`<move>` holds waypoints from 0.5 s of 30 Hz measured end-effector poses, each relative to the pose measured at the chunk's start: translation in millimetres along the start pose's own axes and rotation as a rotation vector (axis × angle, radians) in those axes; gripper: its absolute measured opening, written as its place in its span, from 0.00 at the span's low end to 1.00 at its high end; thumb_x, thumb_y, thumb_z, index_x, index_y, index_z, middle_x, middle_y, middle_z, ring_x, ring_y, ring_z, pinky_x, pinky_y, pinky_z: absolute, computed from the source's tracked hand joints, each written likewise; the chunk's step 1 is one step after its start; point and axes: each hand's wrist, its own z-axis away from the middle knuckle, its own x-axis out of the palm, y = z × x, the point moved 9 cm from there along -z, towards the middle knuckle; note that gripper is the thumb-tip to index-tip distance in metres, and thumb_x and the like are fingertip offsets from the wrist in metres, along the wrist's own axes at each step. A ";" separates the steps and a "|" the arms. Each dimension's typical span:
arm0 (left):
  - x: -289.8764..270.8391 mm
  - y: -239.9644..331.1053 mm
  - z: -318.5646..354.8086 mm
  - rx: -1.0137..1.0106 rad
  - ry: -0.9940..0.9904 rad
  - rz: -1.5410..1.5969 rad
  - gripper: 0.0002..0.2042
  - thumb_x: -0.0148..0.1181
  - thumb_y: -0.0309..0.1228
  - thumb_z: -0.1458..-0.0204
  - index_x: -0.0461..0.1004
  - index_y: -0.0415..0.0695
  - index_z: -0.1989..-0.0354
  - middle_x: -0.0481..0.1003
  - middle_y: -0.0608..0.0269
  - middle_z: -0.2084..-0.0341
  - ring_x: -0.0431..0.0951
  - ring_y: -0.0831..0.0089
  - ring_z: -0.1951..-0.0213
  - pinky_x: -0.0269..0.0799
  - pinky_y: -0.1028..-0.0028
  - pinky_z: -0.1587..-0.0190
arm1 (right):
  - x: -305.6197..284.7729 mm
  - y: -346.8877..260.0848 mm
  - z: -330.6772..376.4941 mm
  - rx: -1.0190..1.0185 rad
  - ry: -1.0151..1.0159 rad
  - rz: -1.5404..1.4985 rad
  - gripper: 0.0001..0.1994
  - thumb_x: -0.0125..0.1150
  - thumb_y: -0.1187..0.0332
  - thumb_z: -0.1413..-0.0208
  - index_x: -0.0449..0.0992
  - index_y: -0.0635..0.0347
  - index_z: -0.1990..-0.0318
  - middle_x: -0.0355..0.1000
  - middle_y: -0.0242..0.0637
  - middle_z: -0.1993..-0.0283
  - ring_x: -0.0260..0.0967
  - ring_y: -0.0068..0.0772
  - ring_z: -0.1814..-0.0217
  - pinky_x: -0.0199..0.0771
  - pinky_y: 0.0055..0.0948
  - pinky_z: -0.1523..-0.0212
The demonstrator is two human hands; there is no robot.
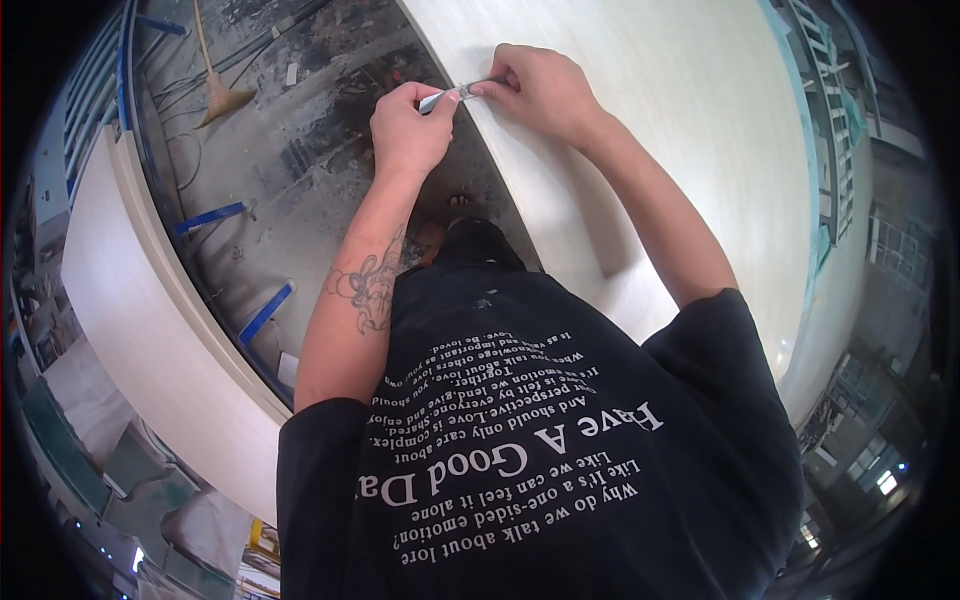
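The small metal tool (462, 92), a thin grey blade-like piece, is held at the edge of a large pale wooden panel (640, 130), which serves as the surface here. It is gripped at its left end by the left hand (408, 128), whose fingers are closed around it, and its right end is pressed down by the right hand (535, 92), whose fingers are closed on it and rest on the panel. The tool lies just across the panel's edge, above the dirty concrete floor (290, 170).

A slip can be judged as the main risk: the two hands are very near each other, so if the tool is pushed too hard along the edge, it may jump off and scratch the pale face or reach a finger. The bare foot in a sandal (455, 205) below the edge can also be hit if the tool falls.

No container is seen near the hands. A broom (218, 90) lies on the floor well apart, and a second pale panel (150, 330) stands at the left.
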 end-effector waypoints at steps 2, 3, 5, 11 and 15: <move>-0.5 0.2 0.4 0.005 -0.001 -0.002 0.13 0.70 0.36 0.45 0.81 0.36 0.66 0.80 0.58 0.81 0.82 0.72 0.80 0.76 0.72 0.71 | 0.3 -0.5 0.4 0.003 0.000 -0.003 0.18 0.71 0.51 0.44 0.78 0.59 0.67 0.75 0.38 0.73 0.73 0.42 0.70 0.72 0.39 0.67; 0.6 0.7 2.3 0.002 -0.012 -0.006 0.13 0.70 0.35 0.44 0.80 0.35 0.65 0.78 0.62 0.79 0.79 0.76 0.80 0.75 0.74 0.74 | 0.6 -0.3 2.1 0.003 0.006 -0.010 0.18 0.71 0.51 0.44 0.78 0.59 0.67 0.75 0.38 0.73 0.73 0.42 0.70 0.72 0.39 0.67; 1.5 2.1 5.4 -0.001 -0.025 -0.010 0.13 0.70 0.34 0.43 0.79 0.34 0.65 0.76 0.66 0.77 0.76 0.81 0.80 0.73 0.77 0.77 | 1.9 0.7 4.7 0.005 0.013 -0.016 0.18 0.71 0.51 0.44 0.78 0.59 0.67 0.75 0.38 0.73 0.73 0.42 0.70 0.72 0.39 0.67; -3.0 -5.8 5.9 -0.042 -0.001 -0.019 0.13 0.70 0.35 0.43 0.80 0.34 0.64 0.77 0.65 0.77 0.77 0.80 0.80 0.73 0.77 0.76 | 6.8 -3.7 3.6 0.010 -0.026 -0.014 0.18 0.71 0.51 0.44 0.79 0.58 0.67 0.76 0.37 0.73 0.74 0.42 0.69 0.72 0.39 0.66; -3.5 -8.6 14.2 -0.054 0.006 -0.013 0.13 0.70 0.34 0.43 0.80 0.34 0.64 0.77 0.65 0.77 0.77 0.80 0.80 0.73 0.78 0.77 | 9.8 -6.0 6.4 0.009 -0.044 0.014 0.18 0.70 0.51 0.43 0.79 0.58 0.67 0.76 0.38 0.72 0.75 0.42 0.68 0.73 0.39 0.66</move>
